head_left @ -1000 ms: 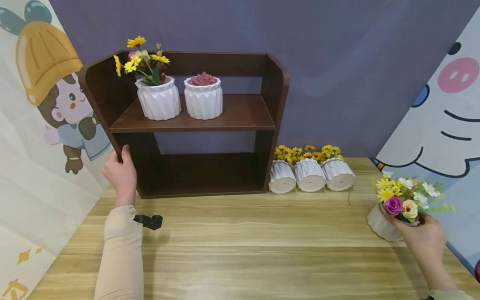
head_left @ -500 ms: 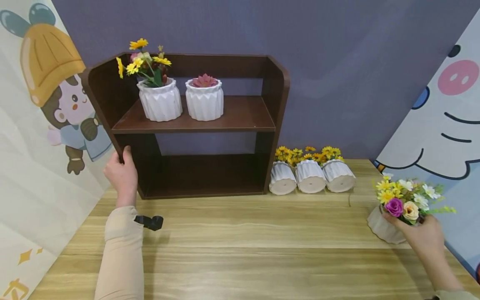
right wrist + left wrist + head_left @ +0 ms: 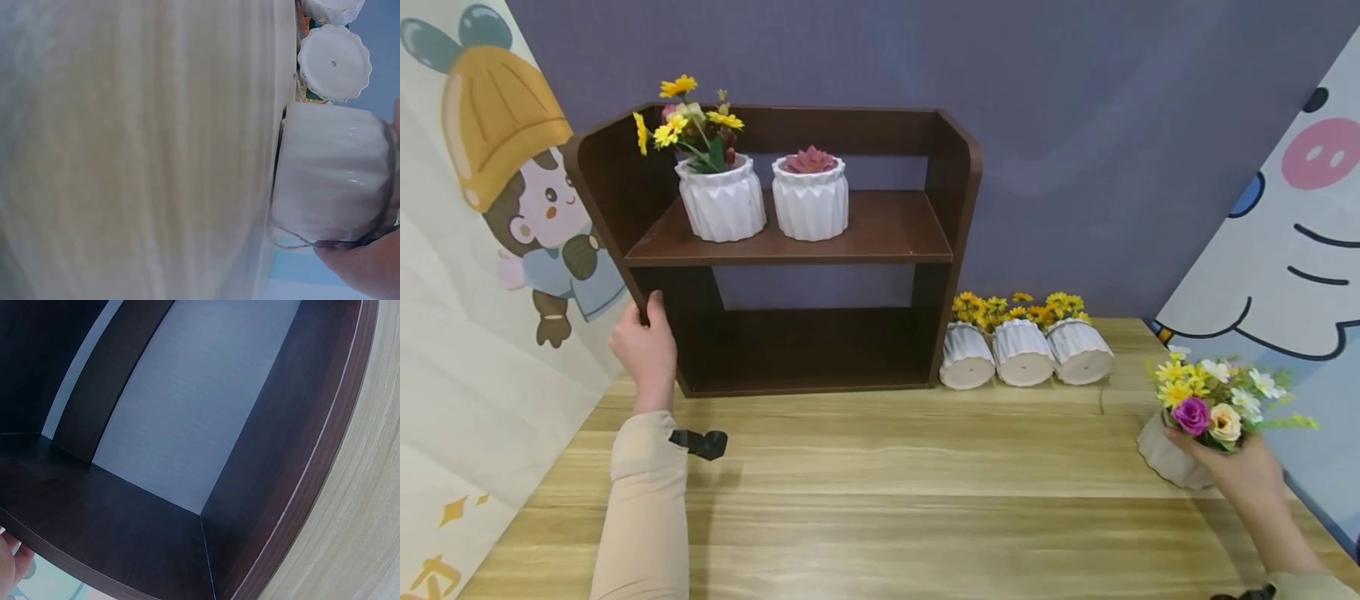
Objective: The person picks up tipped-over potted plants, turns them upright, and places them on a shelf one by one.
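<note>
My left hand (image 3: 646,346) grips the front edge of the left side panel of a dark brown two-tier wooden shelf (image 3: 790,260). In the left wrist view, only some fingers (image 3: 14,561) show at the edge of its side panel. At the table's right, my right hand (image 3: 1251,471) grips the rim of a white ridged flowerpot (image 3: 1172,457). Yellow, white, purple and cream artificial flowers (image 3: 1213,408) fill it. Seen from the right wrist, the pot (image 3: 331,175) is upright with its base at the tabletop, and a thin string hangs from it.
On the upper shelf stand a white pot of yellow flowers (image 3: 722,200) and a white pot with a red succulent (image 3: 810,200). Several white pots (image 3: 1022,354) of yellow flowers lie tipped beside the shelf, bases facing forward. The wooden table (image 3: 887,467) meets a purple-grey wall (image 3: 1112,150).
The head view has shifted slightly. My right hand and wrist have edged a little to the left around the flowerpot, which stays in place. My left hand keeps its hold on the shelf.
</note>
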The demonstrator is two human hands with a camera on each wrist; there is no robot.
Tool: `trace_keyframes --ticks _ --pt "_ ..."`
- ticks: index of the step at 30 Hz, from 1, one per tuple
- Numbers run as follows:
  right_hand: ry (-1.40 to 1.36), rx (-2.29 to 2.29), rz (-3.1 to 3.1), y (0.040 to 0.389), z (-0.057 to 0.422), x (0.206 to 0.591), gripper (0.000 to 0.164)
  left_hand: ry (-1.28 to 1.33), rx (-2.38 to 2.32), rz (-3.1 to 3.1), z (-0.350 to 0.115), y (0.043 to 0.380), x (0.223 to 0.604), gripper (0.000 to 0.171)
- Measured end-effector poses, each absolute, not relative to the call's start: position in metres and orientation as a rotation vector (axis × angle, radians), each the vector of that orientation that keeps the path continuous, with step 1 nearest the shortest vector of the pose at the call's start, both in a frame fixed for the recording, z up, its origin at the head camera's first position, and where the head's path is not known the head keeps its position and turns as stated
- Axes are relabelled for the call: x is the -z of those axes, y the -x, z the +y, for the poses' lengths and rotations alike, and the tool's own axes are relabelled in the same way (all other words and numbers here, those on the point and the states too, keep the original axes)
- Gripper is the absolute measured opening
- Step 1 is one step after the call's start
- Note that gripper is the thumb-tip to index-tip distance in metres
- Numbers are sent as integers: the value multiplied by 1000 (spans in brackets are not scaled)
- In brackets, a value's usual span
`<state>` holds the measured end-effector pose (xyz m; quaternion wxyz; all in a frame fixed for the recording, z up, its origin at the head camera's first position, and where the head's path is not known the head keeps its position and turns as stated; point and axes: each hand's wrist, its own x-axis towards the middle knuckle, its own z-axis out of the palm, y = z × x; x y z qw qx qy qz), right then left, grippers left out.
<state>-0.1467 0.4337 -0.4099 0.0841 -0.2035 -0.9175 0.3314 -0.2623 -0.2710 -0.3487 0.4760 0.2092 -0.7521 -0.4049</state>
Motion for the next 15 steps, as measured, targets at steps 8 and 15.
trace_keyframes --ticks 8,15 --pt "580 -974 -2749 145 435 411 100 -508 1008 -1851 -269 259 347 50" --pt "554 -847 -2803 149 438 409 102 -505 999 -1843 -269 258 346 49"
